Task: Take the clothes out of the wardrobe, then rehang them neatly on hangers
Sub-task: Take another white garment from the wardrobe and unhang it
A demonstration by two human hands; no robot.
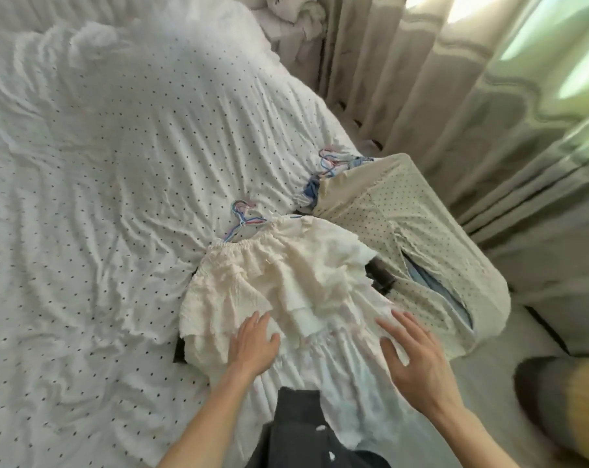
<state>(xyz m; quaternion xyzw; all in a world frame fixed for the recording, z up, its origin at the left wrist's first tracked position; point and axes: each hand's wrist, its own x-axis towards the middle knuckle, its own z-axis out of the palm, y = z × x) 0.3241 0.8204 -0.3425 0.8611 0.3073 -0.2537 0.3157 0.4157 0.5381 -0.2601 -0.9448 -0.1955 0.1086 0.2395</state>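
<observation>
A cream ruffled garment (279,278) lies on the bed with a thin pink and blue wire hanger (242,217) poking out of its elastic top. My left hand (252,342) rests flat on its lower ruffles, fingers straight. My right hand (411,352) hovers or lies spread over the white fabric at the garment's right edge, holding nothing. Beside it, a pale dotted garment (414,231) lies over the bed's corner, with another wire hanger (330,162) at its top and blue cloth showing underneath.
The bed carries a white dotted sheet (117,184), rumpled all over. Beige curtains (455,79) hang along the right side. A dark garment (300,430) sits at the lower edge near my body. A grey and yellow object (566,393) lies on the floor at right.
</observation>
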